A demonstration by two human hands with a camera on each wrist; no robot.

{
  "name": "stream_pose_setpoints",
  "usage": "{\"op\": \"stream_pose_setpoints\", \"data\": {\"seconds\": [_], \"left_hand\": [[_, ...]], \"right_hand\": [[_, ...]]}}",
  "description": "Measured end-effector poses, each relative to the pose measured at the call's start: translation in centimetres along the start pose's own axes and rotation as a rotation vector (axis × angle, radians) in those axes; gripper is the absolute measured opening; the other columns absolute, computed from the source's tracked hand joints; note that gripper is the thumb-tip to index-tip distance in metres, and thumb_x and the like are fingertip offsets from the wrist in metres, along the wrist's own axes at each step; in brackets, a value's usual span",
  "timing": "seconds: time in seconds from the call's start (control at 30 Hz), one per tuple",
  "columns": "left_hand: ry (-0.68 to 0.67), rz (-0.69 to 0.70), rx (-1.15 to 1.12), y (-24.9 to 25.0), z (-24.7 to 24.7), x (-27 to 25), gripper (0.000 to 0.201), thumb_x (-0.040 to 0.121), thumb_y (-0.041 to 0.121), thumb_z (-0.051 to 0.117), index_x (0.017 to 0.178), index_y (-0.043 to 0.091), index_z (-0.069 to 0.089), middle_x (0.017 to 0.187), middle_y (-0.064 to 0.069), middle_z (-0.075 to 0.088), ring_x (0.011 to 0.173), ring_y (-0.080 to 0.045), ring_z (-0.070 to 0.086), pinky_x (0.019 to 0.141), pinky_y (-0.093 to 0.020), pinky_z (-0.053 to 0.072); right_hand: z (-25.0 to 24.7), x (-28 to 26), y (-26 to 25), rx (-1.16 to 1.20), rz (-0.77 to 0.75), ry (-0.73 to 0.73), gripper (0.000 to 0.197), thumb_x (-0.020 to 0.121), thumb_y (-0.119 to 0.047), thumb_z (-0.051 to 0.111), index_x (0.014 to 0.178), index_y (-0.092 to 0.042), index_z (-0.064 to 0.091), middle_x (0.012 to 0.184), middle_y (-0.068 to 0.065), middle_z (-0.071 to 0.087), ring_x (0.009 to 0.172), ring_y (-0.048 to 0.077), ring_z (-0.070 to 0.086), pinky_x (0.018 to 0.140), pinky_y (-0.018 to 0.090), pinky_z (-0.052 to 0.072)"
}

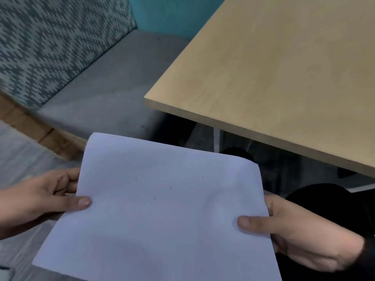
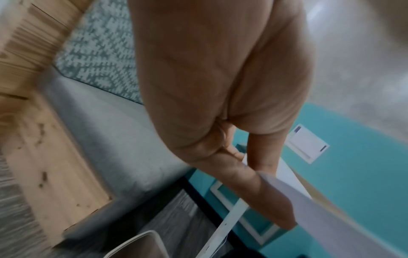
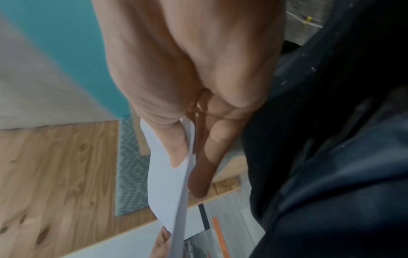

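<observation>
1. Holding a white sheet of paper [image 1: 162,209] in mid-air by its two side edges, short of the tan surface [image 1: 274,67] and not resting on anything. Left hand [image 1: 40,199] pinching the left edge, thumb on top, fingers curled beneath; right hand [image 1: 304,236] pinching the right edge the same way. Bowing a little across the middle, far edge toward the grey bench seat [image 1: 105,88]. Likely to buckle or crease if squeezed inward from both sides.

2. Looking along the left wrist: left hand [image 2: 220,87] closed on the paper [image 2: 320,218], thumb above, fingers stretched along the underside. Too blurred to judge the firmness of the pinch. Could slip free, being gripped so near the margin.

3. Looking along the right wrist: right hand [image 3: 187,61] clamping the paper [image 3: 167,188], thumb flat on the top face, fingers below. Could snag on the surface's near edge and fold or tear if brought in too low.
</observation>
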State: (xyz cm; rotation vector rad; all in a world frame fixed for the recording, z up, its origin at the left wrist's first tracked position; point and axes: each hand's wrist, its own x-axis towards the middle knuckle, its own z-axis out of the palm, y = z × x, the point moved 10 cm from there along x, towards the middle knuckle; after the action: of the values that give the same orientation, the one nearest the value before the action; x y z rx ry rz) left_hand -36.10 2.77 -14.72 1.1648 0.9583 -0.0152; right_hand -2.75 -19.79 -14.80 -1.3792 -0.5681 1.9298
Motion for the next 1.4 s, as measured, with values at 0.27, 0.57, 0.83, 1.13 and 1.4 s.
{"op": "stream_pose_setpoints", "data": {"seconds": [0.27,0.57,0.83,1.13,1.4], "left_hand": [[0.129,0.045,-0.019,1.1,1.2,5.7,0.037,0.091,-0.004,0.07,0.128,-0.001,0.061,0.124,-0.026,0.073,0.109,-0.046,0.073,0.086,-0.045,0.065],[0.094,-0.008,-0.022,0.4,2.8,15.9,0.037,0.102,0.009,0.067,0.137,0.015,0.058,0.127,-0.021,0.072,0.111,-0.028,0.074,0.084,-0.035,0.064],[0.211,0.029,0.108,-3.4,3.8,22.1,0.046,0.096,-0.009,0.065,0.137,0.013,0.061,0.096,-0.014,0.065,0.086,-0.026,0.066,0.072,-0.035,0.055],[0.336,-0.038,0.136,-8.5,4.4,25.6,0.031,0.105,0.008,0.059,0.134,0.018,0.062,0.121,-0.01,0.068,0.105,-0.023,0.068,0.102,-0.047,0.057],[0.139,0.444,0.836,0.7,14.0,24.0,0.069,0.112,0.05,0.035,0.17,0.024,0.01,0.177,0.006,0.002,0.162,-0.012,-0.003,0.132,-0.037,0.007]], "right_hand": [[-3.9,4.0,0.2,0.037,0.039,0.192,0.032,0.096,-0.006,0.069,0.127,-0.002,0.074,0.129,0.02,0.075,0.121,0.039,0.072,0.118,0.057,0.044],[-11.1,5.8,-2.7,-0.097,-0.05,0.431,0.041,0.087,-0.03,0.085,0.125,-0.016,0.076,0.121,0.015,0.079,0.125,0.061,0.059,0.11,0.084,0.031],[-13.9,7.0,-3.5,-0.109,-0.083,0.521,0.023,0.099,-0.007,0.065,0.12,-0.001,0.073,0.097,0.012,0.083,0.073,0.02,0.081,0.05,0.022,0.058],[-14.0,9.0,-4.2,-0.277,-0.072,0.509,0.025,0.103,-0.012,0.062,0.126,-0.012,0.071,0.115,0.003,0.081,0.102,0.021,0.079,0.087,0.04,0.059],[-12.8,11.5,-5.1,-0.318,-0.071,0.467,0.025,0.11,-0.016,0.054,0.131,-0.018,0.067,0.121,-0.001,0.08,0.107,0.018,0.077,0.082,0.031,0.063]]}}
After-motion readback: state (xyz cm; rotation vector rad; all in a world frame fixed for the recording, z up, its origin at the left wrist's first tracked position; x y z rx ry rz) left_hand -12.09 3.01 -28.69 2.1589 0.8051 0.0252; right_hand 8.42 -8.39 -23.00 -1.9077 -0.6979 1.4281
